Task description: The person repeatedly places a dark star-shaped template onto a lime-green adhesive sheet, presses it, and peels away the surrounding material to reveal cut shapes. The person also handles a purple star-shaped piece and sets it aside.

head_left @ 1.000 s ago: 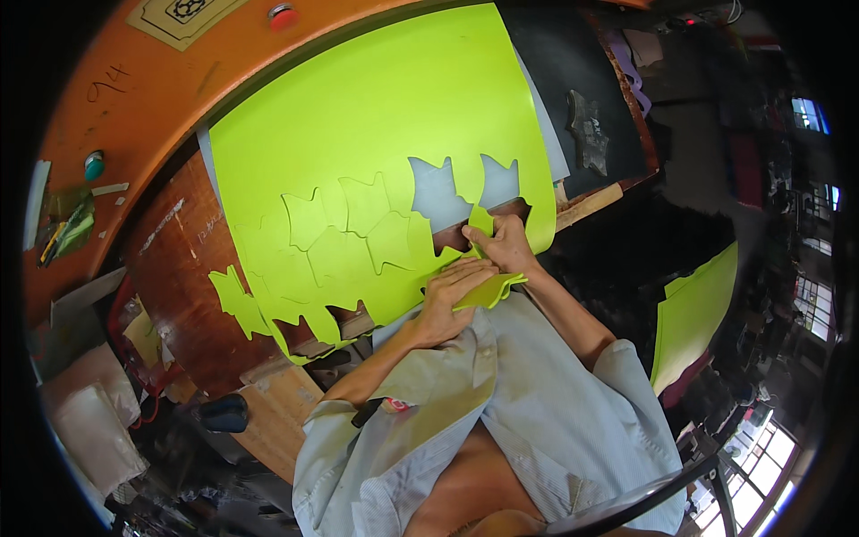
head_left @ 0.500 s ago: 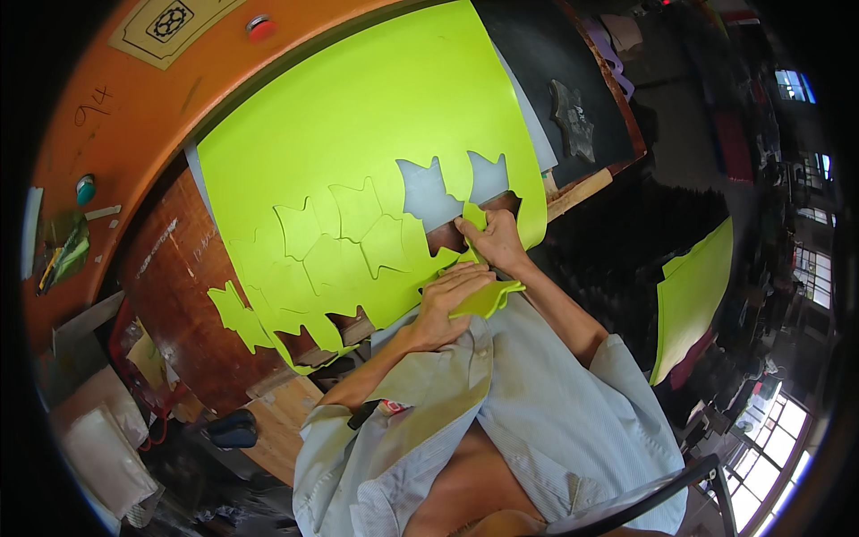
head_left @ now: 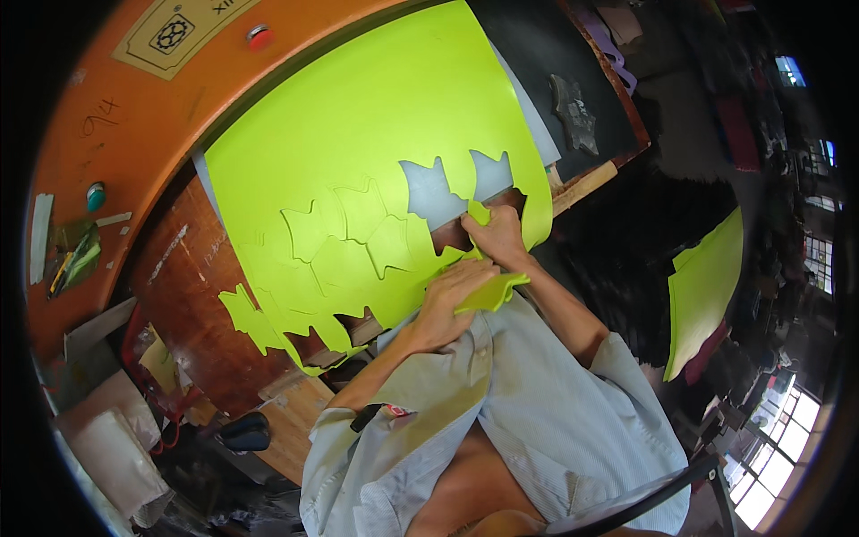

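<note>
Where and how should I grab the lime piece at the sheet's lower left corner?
Probably pinch the lime piece by its left edge, coming from the left: that notched edge juts over the brown board, while its right side meets the lime sheet.

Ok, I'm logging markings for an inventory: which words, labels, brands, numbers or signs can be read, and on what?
Cream label: dark gear emblem and print, partly legible; not copied here.
Orange panel: dark handwriting; not copied here.
Brown board: pale marks, too faint to read.
Shirt: red-and-white spot, too small to read.
Green sheet: no writing visible.
</note>
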### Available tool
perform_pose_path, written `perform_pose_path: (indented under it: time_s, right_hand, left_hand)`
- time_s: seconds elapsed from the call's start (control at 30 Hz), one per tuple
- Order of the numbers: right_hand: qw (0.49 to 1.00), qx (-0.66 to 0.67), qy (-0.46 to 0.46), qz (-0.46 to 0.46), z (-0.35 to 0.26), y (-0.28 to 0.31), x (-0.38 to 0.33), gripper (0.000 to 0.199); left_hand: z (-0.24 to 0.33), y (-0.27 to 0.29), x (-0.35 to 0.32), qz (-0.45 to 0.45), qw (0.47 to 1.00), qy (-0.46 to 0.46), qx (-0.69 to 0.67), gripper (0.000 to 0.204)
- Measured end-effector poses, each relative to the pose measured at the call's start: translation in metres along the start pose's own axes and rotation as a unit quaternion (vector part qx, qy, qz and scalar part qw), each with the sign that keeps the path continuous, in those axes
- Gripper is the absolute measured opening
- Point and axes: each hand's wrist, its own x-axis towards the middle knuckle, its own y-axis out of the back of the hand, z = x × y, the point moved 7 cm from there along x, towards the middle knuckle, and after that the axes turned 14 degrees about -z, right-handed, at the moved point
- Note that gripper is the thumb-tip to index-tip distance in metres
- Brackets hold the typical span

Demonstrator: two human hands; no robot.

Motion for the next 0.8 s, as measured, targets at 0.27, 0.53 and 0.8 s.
perform_pose_path:
  time_s: [0.27,0.53,0.8]
  right_hand:
    - [0.999,0.021,-0.032,0.003,-0.004,0.008,-0.017,0.039]
    - [0.991,-0.117,-0.062,0.015,-0.021,0.036,-0.019,0.039]
    - [0.996,0.062,0.037,-0.060,-0.086,0.005,-0.038,0.030]
  left_hand:
    - [-0.055,0.044,-0.023,0.121,0.909,0.323,-0.233,0.024]
    - [-0.063,0.059,-0.063,0.104,0.873,0.371,-0.299,0.024]
    - [-0.056,0.137,-0.060,0.247,0.881,0.348,-0.203,0.035]
